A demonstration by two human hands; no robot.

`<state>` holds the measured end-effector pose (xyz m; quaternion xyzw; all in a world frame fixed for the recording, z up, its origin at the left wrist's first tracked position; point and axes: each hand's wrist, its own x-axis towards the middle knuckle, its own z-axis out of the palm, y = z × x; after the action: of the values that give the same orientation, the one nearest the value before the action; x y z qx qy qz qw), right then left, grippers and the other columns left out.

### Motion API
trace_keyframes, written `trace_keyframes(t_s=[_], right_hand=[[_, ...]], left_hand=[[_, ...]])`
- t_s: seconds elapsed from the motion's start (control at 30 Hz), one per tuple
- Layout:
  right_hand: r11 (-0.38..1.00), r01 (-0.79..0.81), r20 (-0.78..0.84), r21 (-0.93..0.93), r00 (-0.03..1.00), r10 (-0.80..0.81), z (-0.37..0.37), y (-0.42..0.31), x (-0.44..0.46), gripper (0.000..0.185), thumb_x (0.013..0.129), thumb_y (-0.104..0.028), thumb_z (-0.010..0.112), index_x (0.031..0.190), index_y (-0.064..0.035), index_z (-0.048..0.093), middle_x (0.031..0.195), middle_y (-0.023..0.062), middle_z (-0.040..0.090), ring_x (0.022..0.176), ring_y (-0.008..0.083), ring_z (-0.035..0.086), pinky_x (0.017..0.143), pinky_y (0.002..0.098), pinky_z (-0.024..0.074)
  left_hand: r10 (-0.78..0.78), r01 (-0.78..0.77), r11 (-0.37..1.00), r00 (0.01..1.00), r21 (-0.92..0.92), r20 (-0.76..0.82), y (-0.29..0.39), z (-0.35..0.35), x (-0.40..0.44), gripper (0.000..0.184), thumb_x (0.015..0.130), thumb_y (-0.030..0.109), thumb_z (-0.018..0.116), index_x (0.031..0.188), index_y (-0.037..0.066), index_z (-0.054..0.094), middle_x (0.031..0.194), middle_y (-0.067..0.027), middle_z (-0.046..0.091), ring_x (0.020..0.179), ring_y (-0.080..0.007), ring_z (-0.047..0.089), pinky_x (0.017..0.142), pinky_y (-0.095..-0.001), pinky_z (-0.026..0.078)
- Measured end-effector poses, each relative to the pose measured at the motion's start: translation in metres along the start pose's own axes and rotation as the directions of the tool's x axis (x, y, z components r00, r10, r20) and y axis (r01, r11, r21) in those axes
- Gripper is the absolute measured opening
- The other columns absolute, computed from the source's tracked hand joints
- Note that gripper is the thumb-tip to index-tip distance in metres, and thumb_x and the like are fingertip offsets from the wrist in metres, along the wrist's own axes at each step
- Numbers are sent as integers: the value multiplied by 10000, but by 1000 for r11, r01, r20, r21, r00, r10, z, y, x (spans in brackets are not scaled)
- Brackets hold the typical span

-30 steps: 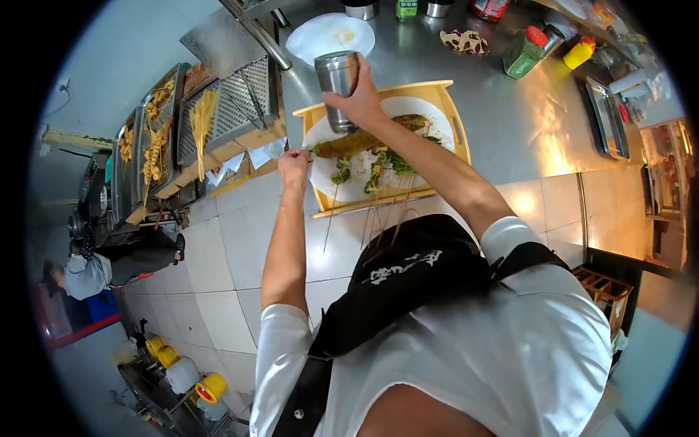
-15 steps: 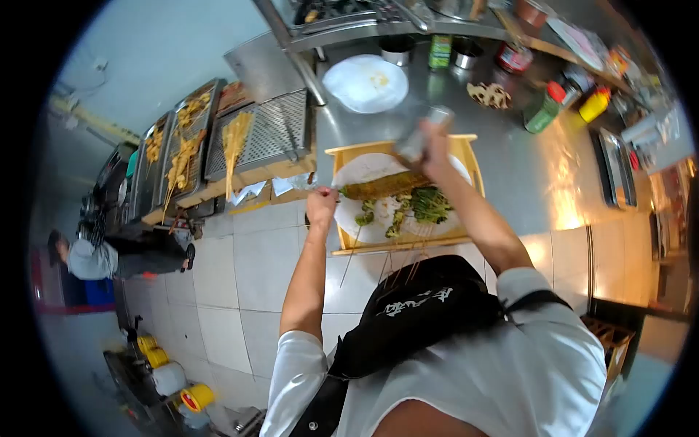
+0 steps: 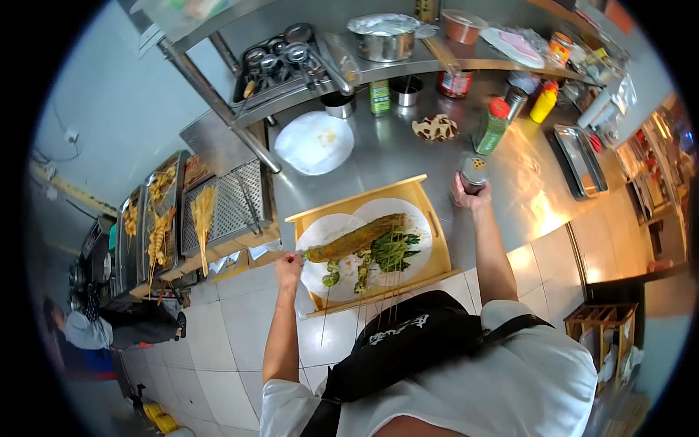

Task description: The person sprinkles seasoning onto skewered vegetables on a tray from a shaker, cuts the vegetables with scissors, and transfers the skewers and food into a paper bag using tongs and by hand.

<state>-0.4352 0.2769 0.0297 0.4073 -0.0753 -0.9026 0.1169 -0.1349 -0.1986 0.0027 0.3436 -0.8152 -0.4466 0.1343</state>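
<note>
At the left end of a wooden tray [image 3: 420, 191], my left hand [image 3: 290, 268] is closed, its fingertips pinching the green stem end of a long, seasoned eggplant [image 3: 357, 237]. The eggplant lies across white round paper [image 3: 410, 211] lining the tray. Beside it on the near side are skewered leafy greens [image 3: 395, 252] and small broccoli pieces [image 3: 331, 279], with thin sticks jutting over the tray's front edge. To the right of the tray, my right hand [image 3: 472, 194] is wrapped around a seasoning shaker [image 3: 475, 172] with a perforated top, at the steel counter.
A green bottle with a red cap [image 3: 491, 125] stands just beyond the shaker. Behind the tray is a white plate [image 3: 314, 143]; a shelf [image 3: 291, 102] overhangs the counter. Racks of skewers [image 3: 204, 211] stand at left, and another person [image 3: 91, 329] is at far left.
My right hand has carried the shaker from above the tray to the counter on the right. My left hand stays at the eggplant's stem end. The camera view has shifted, showing more of the shelf.
</note>
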Motion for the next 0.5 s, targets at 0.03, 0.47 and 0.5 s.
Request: trace_keyframes(t_s=[0.03, 0.47, 0.5], right_hand=[[1000, 9, -39, 8, 999, -8, 5, 7, -11, 807, 751, -417, 647, 1307, 34, 274, 1158, 256, 430, 1024, 399, 524, 850, 540, 559], [988, 129, 41, -81, 991, -126, -22, 9, -23, 700, 850, -629, 518, 1011, 52, 551, 916, 181, 625, 898, 362, 625, 851, 537, 545], [977, 83, 79, -198, 995, -68, -24, 3, -16, 788, 872, -735, 289, 1078, -15, 533, 880, 95, 638, 900, 374, 617, 823, 537, 544]], left_hand=[[-4, 4, 1000, 1000, 10, 18, -1, -1, 2, 166, 796, 168, 646, 768, 6, 668, 637, -92, 645, 581, -168, 595, 584, -317, 478], [38, -41, 984, 999, 174, 20, -34, -2, 23, 180, 761, 177, 692, 800, 1, 693, 693, -101, 684, 640, -167, 630, 648, -340, 503], [20, -22, 982, 1000, 188, 11, -33, -3, 23, 195, 757, 192, 692, 799, 2, 694, 702, -101, 688, 644, -170, 633, 650, -340, 504]])
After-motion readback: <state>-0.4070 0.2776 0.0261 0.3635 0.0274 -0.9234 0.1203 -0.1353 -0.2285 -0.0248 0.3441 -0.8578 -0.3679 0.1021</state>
